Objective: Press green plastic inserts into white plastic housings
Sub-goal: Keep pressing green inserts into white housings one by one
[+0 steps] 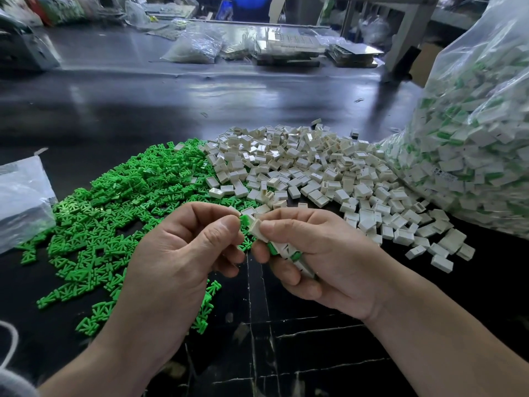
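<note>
A green insert [244, 219] sits at the mouth of a white housing [256, 229], at the centre of my view, held above the table [143, 110] between 2 hands. I judge it only partly in: its green end shows at the housing's upper-left end, touching it.

The left hand [183, 247] grasps the insert, thumb and forefinger pinched on it, the other fingers curled. The right hand [315, 253] grasps the housing, thumb on top, fingers curled beneath. The same palm holds a few finished pieces [286, 252], white with green showing, lined up behind the housing toward the lower right.

The relation that matters: the housing's long axis runs on a slant from upper left to lower right, with its open end toward the left hand. The insert lies on that line, on the left side, so the left hand is nearer to it. From here I judge the push must follow that slant, left hand driving, right hand bracing. Pushed off-axis, the insert could jam or slip out.

Beyond the hands, a green pile [114, 202] of loose inserts lies on the left. A white pile [315, 173] of empty housings touches it on the right. At far right stands a large bag [472, 153] of assembled pieces, and at the left edge a small bag [20, 196].
</note>
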Action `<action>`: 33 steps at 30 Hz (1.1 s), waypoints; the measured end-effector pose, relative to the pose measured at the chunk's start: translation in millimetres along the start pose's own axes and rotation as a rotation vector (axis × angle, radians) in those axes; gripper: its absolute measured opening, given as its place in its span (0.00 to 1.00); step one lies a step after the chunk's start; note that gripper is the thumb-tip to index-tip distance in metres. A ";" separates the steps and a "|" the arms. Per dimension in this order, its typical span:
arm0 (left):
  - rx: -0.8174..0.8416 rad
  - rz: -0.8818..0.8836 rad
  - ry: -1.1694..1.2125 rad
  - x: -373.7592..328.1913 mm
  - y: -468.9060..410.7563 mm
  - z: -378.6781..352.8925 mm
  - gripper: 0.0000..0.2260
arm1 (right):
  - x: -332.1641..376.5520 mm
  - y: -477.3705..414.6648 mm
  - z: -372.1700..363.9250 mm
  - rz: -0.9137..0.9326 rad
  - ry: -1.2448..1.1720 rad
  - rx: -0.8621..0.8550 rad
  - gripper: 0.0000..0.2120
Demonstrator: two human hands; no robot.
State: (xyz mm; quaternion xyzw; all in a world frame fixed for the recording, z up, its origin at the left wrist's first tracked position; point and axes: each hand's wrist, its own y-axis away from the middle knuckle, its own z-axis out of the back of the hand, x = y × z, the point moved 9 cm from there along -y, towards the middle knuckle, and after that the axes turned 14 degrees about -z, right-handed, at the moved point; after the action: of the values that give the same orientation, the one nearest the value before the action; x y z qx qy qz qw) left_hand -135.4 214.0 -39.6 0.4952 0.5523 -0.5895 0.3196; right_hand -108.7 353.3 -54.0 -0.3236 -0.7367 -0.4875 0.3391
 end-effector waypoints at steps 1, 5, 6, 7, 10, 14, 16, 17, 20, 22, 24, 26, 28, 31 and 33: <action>0.003 -0.008 -0.028 -0.9 0.0 0.1 0.09 | 0.3 0.3 0.2 0.004 0.009 -0.006 0.03; 0.010 -0.056 -0.154 -7.3 0.4 -0.6 0.07 | 1.6 1.1 0.4 0.029 0.050 -0.018 0.03; 0.010 -0.061 -0.175 -8.6 0.5 -0.7 0.08 | 1.7 1.0 -0.1 0.036 0.058 -0.020 0.03; 0.012 -0.063 -0.188 -9.3 0.4 -1.0 0.08 | 2.0 0.8 0.1 0.045 0.061 -0.027 0.03; 0.016 -0.062 -0.215 -9.4 0.3 -0.5 0.10 | 5.8 1.5 1.5 0.107 0.111 -0.077 0.04; 0.027 -0.055 -0.229 -7.8 0.1 0.9 0.09 | 11.7 5.3 0.4 0.204 0.263 -0.144 0.07; 0.057 -0.059 -0.235 -7.2 -0.3 -0.5 0.08 | 13.6 6.8 0.3 0.232 0.320 -0.174 0.06; 0.070 -0.059 -0.230 -6.3 -0.4 -1.3 0.06 | 14.1 7.1 0.3 0.240 0.326 -0.179 0.06; 0.077 -0.038 -0.152 -3.0 -0.2 -2.0 0.05 | 14.4 7.3 -0.2 0.237 0.303 -0.162 0.08; 0.074 -0.008 -0.036 -0.6 -0.3 -3.1 0.09 | 13.5 6.9 -0.7 0.217 0.275 -0.136 0.09; 0.081 0.057 0.114 3.0 0.3 -7.1 0.13 | 11.8 5.8 -1.2 0.195 0.199 -0.089 0.09; 0.132 0.140 0.285 6.1 3.2 -18.1 0.16 | 9.3 4.8 -4.5 0.173 0.115 -0.018 0.10; 0.195 0.211 0.468 6.2 7.2 -30.6 0.17 | 6.1 3.7 -9.7 0.145 0.067 0.047 0.10; 0.226 0.287 0.621 5.6 11.1 -40.2 0.19 | 2.0 1.4 -12.5 0.097 0.036 0.095 0.18; 0.207 0.320 0.652 7.0 11.4 -41.0 0.19 | 0.7 0.8 -11.9 0.069 0.045 0.096 0.25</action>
State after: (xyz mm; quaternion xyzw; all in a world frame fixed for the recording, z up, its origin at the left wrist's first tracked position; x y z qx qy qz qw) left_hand -117.6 252.7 -45.9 0.7665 0.4782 -0.3963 0.1634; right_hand -106.2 342.5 -49.5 -0.3209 -0.7398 -0.4469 0.3873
